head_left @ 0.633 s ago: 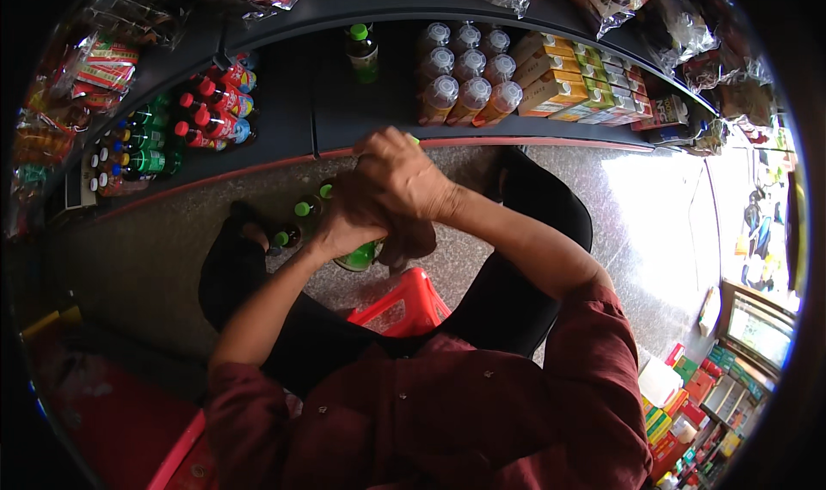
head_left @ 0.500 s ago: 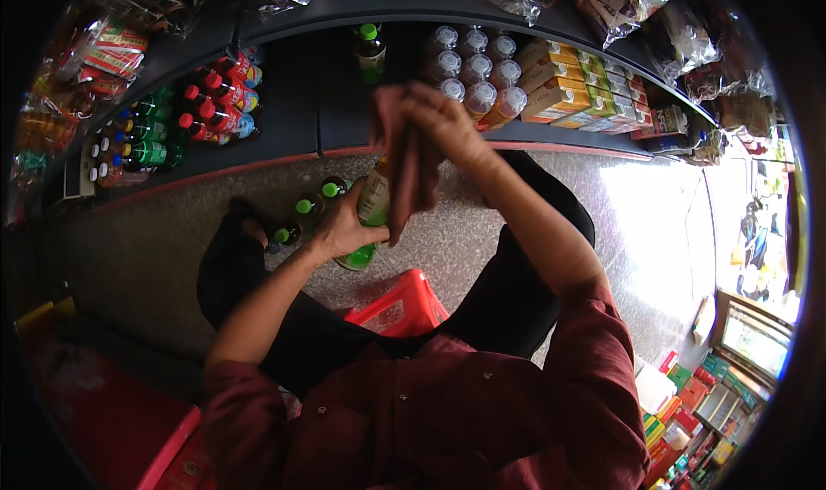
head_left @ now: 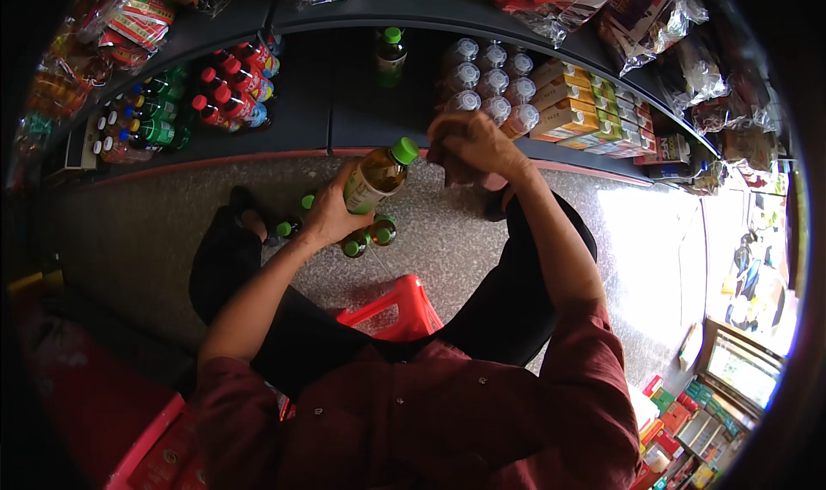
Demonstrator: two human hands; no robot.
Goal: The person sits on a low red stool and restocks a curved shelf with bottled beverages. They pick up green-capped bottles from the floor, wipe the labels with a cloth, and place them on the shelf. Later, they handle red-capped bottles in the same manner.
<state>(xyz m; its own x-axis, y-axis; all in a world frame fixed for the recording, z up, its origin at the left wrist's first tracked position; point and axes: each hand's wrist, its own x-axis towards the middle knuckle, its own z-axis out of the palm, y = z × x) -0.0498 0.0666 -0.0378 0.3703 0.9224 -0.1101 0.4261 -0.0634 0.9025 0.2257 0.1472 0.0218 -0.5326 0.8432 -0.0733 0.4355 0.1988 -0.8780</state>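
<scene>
Speckled grey floor runs below a dark shelf stocked with red-capped bottles, a lone green-capped bottle, clear-lidded bottles and juice-type cartons.

Left hand: forearm angles up and inward from the lower left, elbow bent outward. Fingers and thumb wrap the lower body of a green-capped drink bottle, grip closed around it. Bottle is raised above the floor, between the person's knees and the shelf edge; it tilts, cap up and toward the right.

Right hand: forearm slants up and leftward, wrist bent. Fingers curl closed over a brown cloth, which hangs beneath them. Cloth and hand sit just right of the bottle cap, apart from it.

Two green-capped bottles stand on the floor near the left hand. Red plastic stool shows between the thighs.
</scene>
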